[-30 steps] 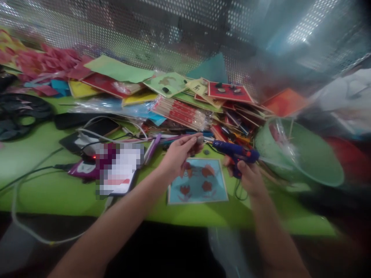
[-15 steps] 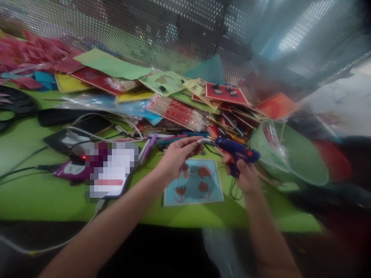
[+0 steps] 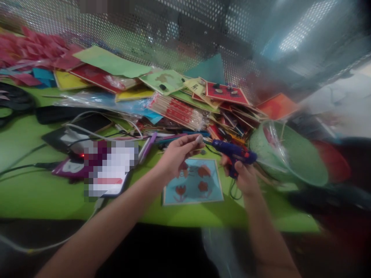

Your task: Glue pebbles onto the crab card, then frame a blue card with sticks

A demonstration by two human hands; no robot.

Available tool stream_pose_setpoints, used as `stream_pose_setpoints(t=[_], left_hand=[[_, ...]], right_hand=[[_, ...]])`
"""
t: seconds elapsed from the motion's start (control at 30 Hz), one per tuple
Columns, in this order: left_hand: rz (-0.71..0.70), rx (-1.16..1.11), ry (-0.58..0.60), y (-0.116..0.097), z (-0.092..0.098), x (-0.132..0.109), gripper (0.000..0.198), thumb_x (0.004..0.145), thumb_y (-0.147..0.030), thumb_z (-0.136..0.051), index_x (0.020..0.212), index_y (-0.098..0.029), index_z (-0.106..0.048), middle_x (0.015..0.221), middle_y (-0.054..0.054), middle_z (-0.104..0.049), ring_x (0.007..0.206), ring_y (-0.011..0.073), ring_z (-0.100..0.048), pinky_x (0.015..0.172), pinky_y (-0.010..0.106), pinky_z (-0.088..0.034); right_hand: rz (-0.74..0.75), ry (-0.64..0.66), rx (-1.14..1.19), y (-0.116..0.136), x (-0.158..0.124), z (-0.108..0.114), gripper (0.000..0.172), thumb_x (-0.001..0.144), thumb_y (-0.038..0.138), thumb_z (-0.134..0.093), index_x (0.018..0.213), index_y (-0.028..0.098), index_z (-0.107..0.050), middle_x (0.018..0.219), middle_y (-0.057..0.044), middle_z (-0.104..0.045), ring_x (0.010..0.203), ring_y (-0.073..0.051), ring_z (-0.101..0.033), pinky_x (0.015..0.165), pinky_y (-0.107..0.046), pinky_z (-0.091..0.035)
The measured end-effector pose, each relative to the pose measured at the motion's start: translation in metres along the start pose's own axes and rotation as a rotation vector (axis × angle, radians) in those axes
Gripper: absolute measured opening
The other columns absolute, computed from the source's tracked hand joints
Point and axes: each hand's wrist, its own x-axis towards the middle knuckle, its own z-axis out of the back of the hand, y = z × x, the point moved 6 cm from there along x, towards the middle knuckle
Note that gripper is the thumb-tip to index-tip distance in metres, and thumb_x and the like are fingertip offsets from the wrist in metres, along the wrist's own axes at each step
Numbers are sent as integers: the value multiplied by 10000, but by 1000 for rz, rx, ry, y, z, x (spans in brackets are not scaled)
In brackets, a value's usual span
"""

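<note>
My right hand (image 3: 242, 172) is wrapped round the grip of a dark blue glue gun (image 3: 235, 151), its nozzle pointing left. Facing that nozzle, my left hand (image 3: 180, 153) pinches a small whitish piece (image 3: 199, 139), perhaps a pebble, between thumb and fingertips. Nozzle and piece are very close; whether they touch I cannot tell. Below both hands a light blue card (image 3: 191, 197) with reddish-brown flower shapes lies flat on the green table (image 3: 145, 210). My left hand hides part of its upper left.
A phone (image 3: 111, 170) and a purple power strip (image 3: 68, 168) with cables lie at left. Behind my hands are packed sticks (image 3: 175, 111), a red card (image 3: 226, 94) and other coloured cards. A green basket (image 3: 307, 154) stands at right, scissors (image 3: 13, 101) far left.
The glue gun has shifted slightly left, its nozzle closer to the left fingertips. The whitish piece between those fingers shows more fully now. The card has stayed in place.
</note>
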Motion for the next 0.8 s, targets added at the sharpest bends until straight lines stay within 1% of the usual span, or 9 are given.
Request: stream_pose_setpoints(t=[0.13,0.27,0.4,0.6,0.8], left_hand=[[-28,27,22,1,2,3,226,830,-174,-819,1055,-171,-799,950,73,-808,888,145,-756,840,254,-563],[-34,59,58,4,4,6,264,811,-221,-846,1069,-178,-809,932,73,-806,907,162,-755,846,267,-564],[-43,90,52,5,5,7,277,804,-253,-854,1070,-186,-817,938,76,-808,898,162,-751,819,262,-560],[-48,88,52,2,3,6,232,805,-232,-849,1031,-186,-828,927,64,-810,856,140,-750,816,245,-561],[-62,91,57,2,3,6,250,796,-228,-856,1041,-189,-826,958,66,-812,864,150,-751,848,272,-567]], right_hand=[[-3,15,-7,1,0,-2,494,829,700,-722,834,206,-715,821,-52,-695,565,-133,-547,506,-277,-437],[-7,8,-12,2,0,-3,495,821,703,-728,836,209,-708,797,-43,-686,552,-130,-533,505,-279,-435],[-13,1,-25,4,1,-5,521,802,726,-732,792,207,-684,790,-42,-682,539,-127,-526,505,-285,-440],[7,11,-19,4,2,-5,509,814,706,-736,768,202,-683,784,-39,-679,525,-118,-530,510,-283,-438],[-11,12,-46,3,2,-5,534,803,730,-729,758,201,-672,789,-49,-694,520,-122,-529,509,-286,-446]])
